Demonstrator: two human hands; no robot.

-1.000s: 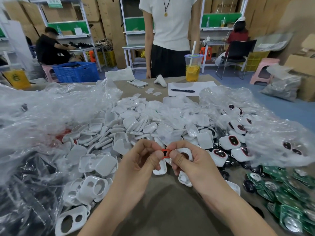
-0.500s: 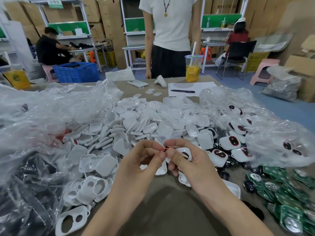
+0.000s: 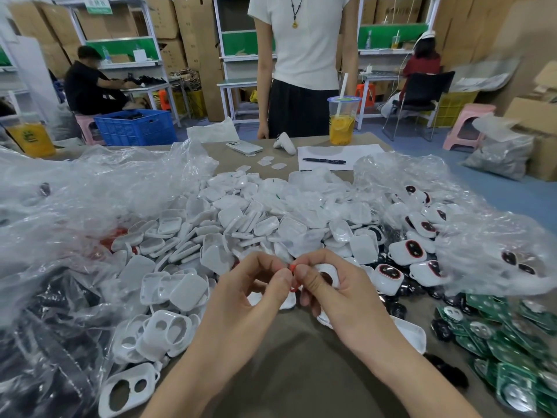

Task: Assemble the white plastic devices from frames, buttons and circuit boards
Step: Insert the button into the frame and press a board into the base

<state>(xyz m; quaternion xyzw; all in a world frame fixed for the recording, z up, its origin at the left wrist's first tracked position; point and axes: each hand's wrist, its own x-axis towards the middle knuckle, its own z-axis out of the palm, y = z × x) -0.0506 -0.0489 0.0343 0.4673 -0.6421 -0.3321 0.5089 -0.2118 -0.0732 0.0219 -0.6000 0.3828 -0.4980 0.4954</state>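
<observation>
**A:** What have you got in your fingers?

**B:** A small red part (image 3: pixel 292 268). My left hand (image 3: pixel 250 300) and my right hand (image 3: pixel 343 300) meet over the near edge of the table (image 3: pixel 286 378), and each pinches that part between thumb and forefinger. The other fingers are curled in. Most of the part is hidden by my thumbs, so I cannot tell its shape.

**A:** And the white piece behind your right hand?

**B:** That is a white frame (image 3: pixel 328 270) with a round hole. It sits right against my right fingers, but I cannot tell whether they hold it or whether it lies on the heap.

**A:** Where is the rest?

**B:** The heap of white shells (image 3: pixel 271 212) spreads across the middle of the table, just beyond my hands. Two-hole frames (image 3: pixel 129 387) lie at my near left, beside a crumpled clear plastic bag (image 3: pixel 75 206). To my right are finished devices (image 3: pixel 413 251) with red-ringed dark buttons, and nearer to me the green circuit boards (image 3: pixel 512 360). At the far edge stand a drink cup (image 3: pixel 342 125), a sheet of paper (image 3: pixel 361 152) with a pen (image 3: pixel 324 161) on it, and a phone (image 3: pixel 244 148).
</observation>
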